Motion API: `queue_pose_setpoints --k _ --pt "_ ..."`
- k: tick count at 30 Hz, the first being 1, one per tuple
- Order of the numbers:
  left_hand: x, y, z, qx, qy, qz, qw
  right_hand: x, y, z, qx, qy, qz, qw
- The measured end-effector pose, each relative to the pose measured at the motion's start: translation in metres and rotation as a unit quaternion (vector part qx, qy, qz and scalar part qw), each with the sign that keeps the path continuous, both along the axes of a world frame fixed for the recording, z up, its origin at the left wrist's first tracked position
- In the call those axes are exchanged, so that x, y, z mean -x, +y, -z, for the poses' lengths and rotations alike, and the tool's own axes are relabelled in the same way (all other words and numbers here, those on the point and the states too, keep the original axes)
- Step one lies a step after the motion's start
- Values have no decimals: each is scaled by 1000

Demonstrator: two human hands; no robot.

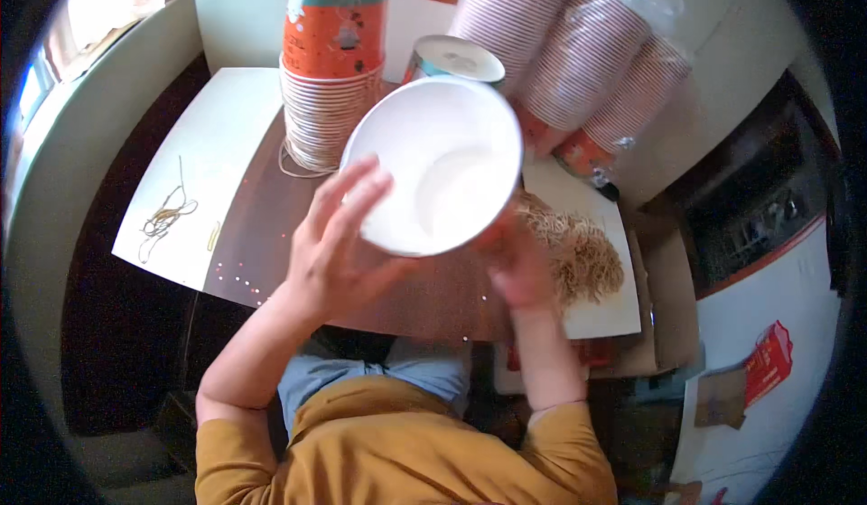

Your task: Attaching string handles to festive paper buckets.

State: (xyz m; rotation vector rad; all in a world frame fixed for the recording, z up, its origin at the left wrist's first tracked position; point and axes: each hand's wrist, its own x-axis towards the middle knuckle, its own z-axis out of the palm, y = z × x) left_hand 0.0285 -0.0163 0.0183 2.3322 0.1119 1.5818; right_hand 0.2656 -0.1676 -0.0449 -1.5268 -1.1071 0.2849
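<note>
A large paper tub (465,166) with a white inside is tipped so that its round mouth faces me. My right hand (519,266) grips its orange outer wall from the lower right; the fingers behind the tub are partly hidden. At its left rim, my left hand (334,243) has its fingers spread in front of the mouth and its thumb stretched out below. Whether those fingers press on the rim is hard to tell. Behind the tub rises a tall nested stack of orange and green paper tubs (330,80), upside down on the brown table (248,225).
Plastic-wrapped stacks of tubs (578,62) lean at the back right. Another upturned tub (456,58) stands behind mine. A heap of thin tan strands (578,257) covers part of a white board on the right. Tangled strands (167,220) lie on the left board (194,144). A cardboard box (668,306) sits beyond the right edge.
</note>
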Motion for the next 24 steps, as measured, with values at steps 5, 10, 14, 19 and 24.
queue_pose_setpoints --k 5,10,14,19,24 --pt "37 3 2 -16 178 2 984 -9 3 11 128 252 -66 957" --pt "50 -1 -8 -100 286 14 953 -119 0 -25 199 -184 139 952" --pt "46 -3 -4 -97 294 37 950 -153 16 -25 280 -239 49 929" --pt "46 -3 1 -70 289 64 953 -149 50 3 376 -354 47 855" --pt "49 -6 -8 3 260 57 964 -171 55 -11 249 -272 105 924"
